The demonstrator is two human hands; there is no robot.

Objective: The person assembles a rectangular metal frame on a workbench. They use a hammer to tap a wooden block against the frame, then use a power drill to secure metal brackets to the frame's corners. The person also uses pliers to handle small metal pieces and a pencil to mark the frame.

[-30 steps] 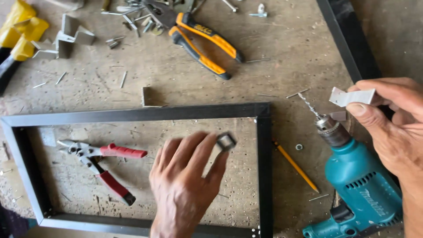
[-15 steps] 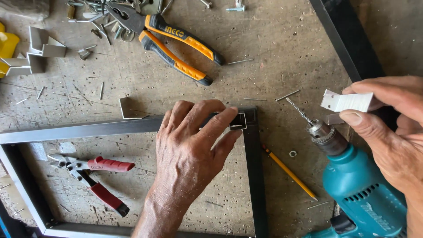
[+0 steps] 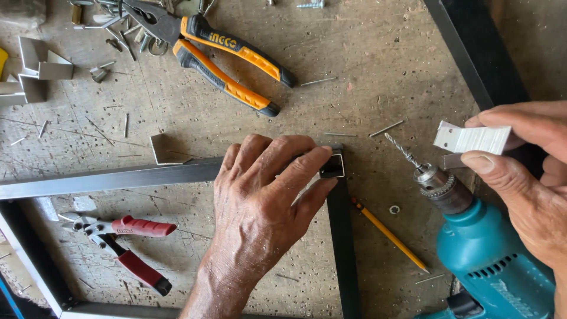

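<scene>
Two hands at the corner of a dark metal frame point(image 3: 147, 175) on a scuffed workbench point(image 3: 366, 77).

The left hand point(image 3: 260, 201) presses its fingers down on the frame's open-ended corner — clamped over it, thumb along the side. The right hand point(image 3: 525, 177) pinches a small white bracket point(image 3: 472, 139) (probably ribbed) near the bench's right edge, just above a teal drill point(image 3: 478, 248). A yellow pencil point(image 3: 390, 234) lies between frame and drill.

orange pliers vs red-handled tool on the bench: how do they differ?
The orange-and-black pliers lie outside the dark metal frame, above it; the red-handled riveter lies inside it. The pliers' handles sit close together; the riveter's handles are splayed apart. The pliers' jaws rest among loose screws and clips; the riveter lies on bare bench. Neither is touched by a hand.
</scene>
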